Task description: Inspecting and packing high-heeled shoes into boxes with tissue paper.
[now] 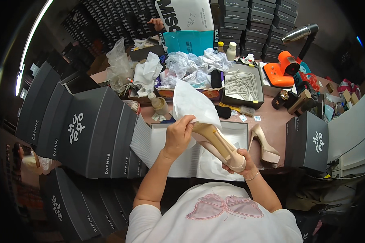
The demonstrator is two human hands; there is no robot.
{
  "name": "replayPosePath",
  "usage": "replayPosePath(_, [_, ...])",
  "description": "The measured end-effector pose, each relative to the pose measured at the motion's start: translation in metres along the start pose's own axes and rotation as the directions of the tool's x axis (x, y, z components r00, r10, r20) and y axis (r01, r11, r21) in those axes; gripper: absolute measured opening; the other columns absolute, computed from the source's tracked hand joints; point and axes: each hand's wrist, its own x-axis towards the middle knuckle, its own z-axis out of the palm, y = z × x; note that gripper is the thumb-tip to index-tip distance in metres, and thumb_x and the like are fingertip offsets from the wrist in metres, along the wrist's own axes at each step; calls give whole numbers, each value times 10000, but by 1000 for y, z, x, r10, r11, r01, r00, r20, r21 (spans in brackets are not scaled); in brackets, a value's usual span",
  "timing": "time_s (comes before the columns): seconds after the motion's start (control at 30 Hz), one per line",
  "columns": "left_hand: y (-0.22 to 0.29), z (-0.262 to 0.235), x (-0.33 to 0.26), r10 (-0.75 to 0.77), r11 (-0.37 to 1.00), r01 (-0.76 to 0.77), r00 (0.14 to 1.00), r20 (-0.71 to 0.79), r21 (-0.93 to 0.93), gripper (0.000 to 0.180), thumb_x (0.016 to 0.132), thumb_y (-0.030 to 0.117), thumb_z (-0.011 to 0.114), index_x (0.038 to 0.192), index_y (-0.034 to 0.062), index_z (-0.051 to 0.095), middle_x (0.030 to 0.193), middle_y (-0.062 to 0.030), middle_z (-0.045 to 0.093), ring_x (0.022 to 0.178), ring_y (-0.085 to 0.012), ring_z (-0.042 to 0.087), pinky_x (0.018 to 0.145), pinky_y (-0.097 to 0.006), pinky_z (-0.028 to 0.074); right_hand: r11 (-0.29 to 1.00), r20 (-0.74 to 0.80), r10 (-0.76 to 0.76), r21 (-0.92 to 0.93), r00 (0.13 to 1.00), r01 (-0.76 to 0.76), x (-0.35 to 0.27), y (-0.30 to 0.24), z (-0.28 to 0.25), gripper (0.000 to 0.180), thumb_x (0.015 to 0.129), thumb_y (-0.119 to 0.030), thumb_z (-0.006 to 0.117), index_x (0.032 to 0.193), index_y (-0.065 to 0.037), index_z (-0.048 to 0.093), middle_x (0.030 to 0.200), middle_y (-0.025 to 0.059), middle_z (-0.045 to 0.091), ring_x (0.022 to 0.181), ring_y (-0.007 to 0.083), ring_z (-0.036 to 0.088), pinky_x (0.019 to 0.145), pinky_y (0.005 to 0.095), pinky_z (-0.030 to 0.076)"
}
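A beige high-heeled shoe (215, 141) is tilted between my two hands over the open shoe box (239, 129). My left hand (178, 135) pinches a sheet of white tissue paper (194, 105) at the shoe's upper-left end, and the paper fans up beyond the shoe. Wrapped round the shoe's lower-right end are the fingers of my right hand (245, 164). The other beige shoe (265, 146) of like shape stands on the table right of the box. White paper (215, 164) lies inside the box, partly hidden behind my arms and the held shoe.
Stacks of dark grey shoe boxes (91, 125) rise at left, with another group (308, 141) at right. Behind the open box are crumpled white paper (190, 65), a tray of white sticks (243, 85), a brush (243, 110), bottles (231, 51) and an orange device (282, 71).
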Motion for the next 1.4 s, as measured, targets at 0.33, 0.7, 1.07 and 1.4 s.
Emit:
replayPosePath(0.33, [59, -8, -12, 250, 944, -208, 957, 145, -256, 246, 804, 3, 644, 1050, 18, 663, 763, -97, 645, 587, -178, 606, 530, -275, 474, 925, -305, -201, -372, 931, 78, 24, 5, 33, 547, 839, -313, 615, 1298, -65, 451, 1093, 94, 560, 881, 208, 610, 626, 302, 538])
replayPosePath(0.7, [85, 73, -64, 433, 873, -366, 885, 170, -322, 300, 771, -21, 660, 1064, 35, 631, 667, -94, 579, 551, -243, 573, 500, -325, 449, 884, -375, -468, -210, 800, 419, 56, -10, 41, 422, 906, -199, 585, 1297, -75, 484, 1239, 115, 539, 1127, 263, 532, 985, 373, 418])
replayPosePath(1.07, [73, 76, -96, 302, 909, -190, 914, 272, -370, 198, 833, 9, 636, 1031, 16, 630, 742, -132, 636, 628, -268, 635, 544, -323, 493, -13, 53, -700, -998, 712, 61, 57, -3, 25, 414, 893, -188, 585, 1277, -61, 500, 1182, 153, 540, 1126, 306, 519, 994, 396, 401])
replayPosePath(1.4, [48, 61, -121, 81, 923, 144, 833, 547, -356, 609, 835, 206, 704, 1355, 60, 422, 971, -117, 660, 821, -236, 651, 731, -327, 520, -683, 378, -503, -725, 777, -89, 48, -9, 16, 407, 881, -178, 584, 1260, -48, 513, 1130, 189, 540, 1125, 345, 507, 1003, 417, 385])
